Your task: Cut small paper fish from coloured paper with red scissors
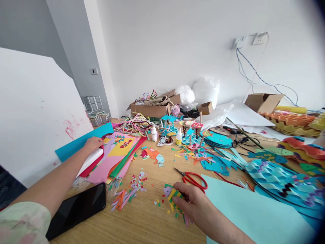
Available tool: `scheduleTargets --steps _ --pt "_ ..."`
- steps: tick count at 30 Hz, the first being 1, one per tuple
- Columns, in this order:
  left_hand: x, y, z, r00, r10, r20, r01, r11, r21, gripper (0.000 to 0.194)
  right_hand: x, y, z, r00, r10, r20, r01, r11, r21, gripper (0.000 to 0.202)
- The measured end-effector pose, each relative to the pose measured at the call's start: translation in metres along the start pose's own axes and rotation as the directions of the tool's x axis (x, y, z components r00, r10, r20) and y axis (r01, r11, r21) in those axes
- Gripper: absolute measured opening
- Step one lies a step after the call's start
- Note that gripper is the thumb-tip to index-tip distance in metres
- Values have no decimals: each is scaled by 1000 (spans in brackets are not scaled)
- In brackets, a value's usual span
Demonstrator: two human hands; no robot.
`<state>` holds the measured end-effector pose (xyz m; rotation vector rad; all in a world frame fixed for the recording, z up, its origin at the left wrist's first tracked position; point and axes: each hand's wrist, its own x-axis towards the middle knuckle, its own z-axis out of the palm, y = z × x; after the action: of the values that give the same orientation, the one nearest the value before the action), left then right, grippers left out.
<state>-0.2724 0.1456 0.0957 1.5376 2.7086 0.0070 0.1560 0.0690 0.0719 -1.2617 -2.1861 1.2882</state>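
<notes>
My right hand (190, 200) pinches a small paper fish (173, 195) with a purple head and green-and-yellow striped body, just above the table. Red-handled scissors (194, 180) lie right behind that hand. At the left, my left hand (93, 145) reaches to the stack of coloured paper (119, 154), its fingers closed at the edge of red and white sheets beside a blue sheet (83, 140). What its fingers grip is partly hidden. Fish cutouts lie on the stack, and orange and light-blue fish (153, 155) rest on the table.
A black phone (78, 210) lies at front left, near paper scraps (138, 183). Glue bottles (178, 138) stand mid-table. A light-blue sheet (243, 210) and decorated blue discs (281, 183) cover the right. Behind are a cardboard box (152, 110) and egg trays (289, 118).
</notes>
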Motion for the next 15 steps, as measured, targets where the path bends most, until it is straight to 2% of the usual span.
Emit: scheduleTargets --steps 8,15 --pt "-1 -3 2 999 20 -26 -18 998 67 31 -2 -2 -2 999 -28 -19 28 999 -45 9" --pt "8 3 3 964 247 -100 -233 964 131 32 -2 2 -1 999 -36 -16 35 997 -72 8"
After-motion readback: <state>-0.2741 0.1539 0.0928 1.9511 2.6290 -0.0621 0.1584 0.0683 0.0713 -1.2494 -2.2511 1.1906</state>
